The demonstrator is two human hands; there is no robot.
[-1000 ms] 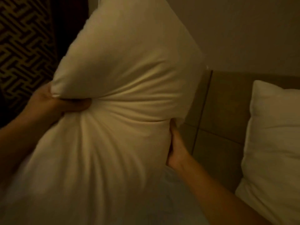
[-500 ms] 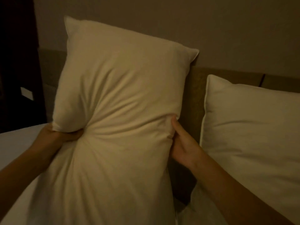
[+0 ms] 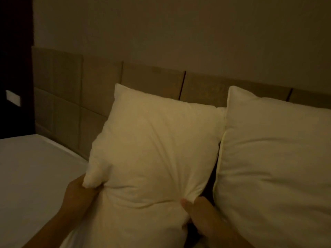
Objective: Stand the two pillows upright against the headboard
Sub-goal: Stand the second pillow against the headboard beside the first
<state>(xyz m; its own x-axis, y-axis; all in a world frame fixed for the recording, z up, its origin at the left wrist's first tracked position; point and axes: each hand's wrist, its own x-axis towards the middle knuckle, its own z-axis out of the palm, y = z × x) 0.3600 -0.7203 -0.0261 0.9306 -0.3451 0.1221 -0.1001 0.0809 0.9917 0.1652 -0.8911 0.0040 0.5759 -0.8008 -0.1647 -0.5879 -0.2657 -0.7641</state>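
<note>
I find the right-hand pillow (image 3: 274,167), at three o'clock, standing against the headboard (image 3: 154,77). The left-hand pillow (image 3: 154,149), at centre, leans there, my left hand (image 3: 78,196) and right hand (image 3: 200,213) each closed on bunched fabric. Remaining, in my judgement: settle and release. Its base is cut off; dim light hides fingertips.

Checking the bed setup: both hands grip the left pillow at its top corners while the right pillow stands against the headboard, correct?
Not quite. The head view shows the left hand and right hand grip the left pillow low on its sides, not at its top corners. The right pillow does stand against the headboard.
</note>
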